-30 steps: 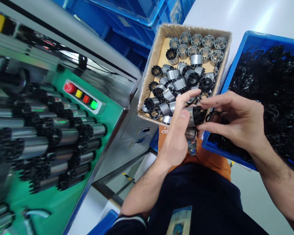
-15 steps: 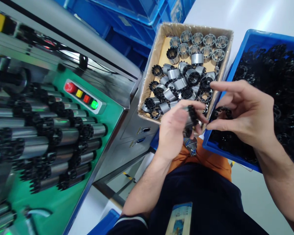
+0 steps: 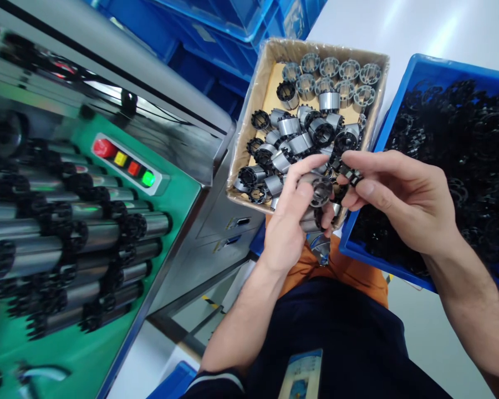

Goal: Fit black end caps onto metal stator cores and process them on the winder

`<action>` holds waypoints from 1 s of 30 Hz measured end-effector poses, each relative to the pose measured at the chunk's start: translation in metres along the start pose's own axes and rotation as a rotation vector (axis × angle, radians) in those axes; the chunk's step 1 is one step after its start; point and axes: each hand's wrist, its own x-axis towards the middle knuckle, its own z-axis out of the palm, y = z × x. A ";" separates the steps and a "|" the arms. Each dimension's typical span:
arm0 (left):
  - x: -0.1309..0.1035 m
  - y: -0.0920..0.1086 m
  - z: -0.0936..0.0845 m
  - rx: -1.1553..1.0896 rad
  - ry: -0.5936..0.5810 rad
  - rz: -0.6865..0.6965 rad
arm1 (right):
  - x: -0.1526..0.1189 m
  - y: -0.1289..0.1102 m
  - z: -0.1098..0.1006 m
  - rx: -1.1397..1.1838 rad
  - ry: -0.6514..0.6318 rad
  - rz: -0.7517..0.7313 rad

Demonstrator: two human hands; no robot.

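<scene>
Left hand (image 3: 283, 233) curls around a slotted metal core (image 3: 321, 192) — gripping its sides, which leaves the end bare — while the right hand (image 3: 418, 199) pinches a black toothed ring (image 3: 351, 175) beside it, between the cardboard box (image 3: 244, 136) and blue bin (image 3: 382, 262).

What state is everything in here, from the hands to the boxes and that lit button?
Left hand, curled round metal cylinders.
Right hand, pinching a small black part.
Cardboard box, open, holding upright and tipped cylinders.
Blue bin, open, full of black pieces.
Green button, lit.
Cylinders on the green worktop, lying on their sides.
</scene>
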 end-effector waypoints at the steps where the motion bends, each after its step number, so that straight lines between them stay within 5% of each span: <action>1: 0.000 0.000 0.001 -0.007 -0.004 -0.005 | 0.000 0.001 0.000 0.027 -0.025 -0.011; 17: -0.005 0.006 0.012 0.091 0.009 -0.046 | -0.001 0.008 -0.003 -0.161 -0.061 -0.129; 30: -0.008 0.014 0.015 0.202 0.020 -0.035 | 0.000 0.012 -0.001 -0.026 -0.078 -0.090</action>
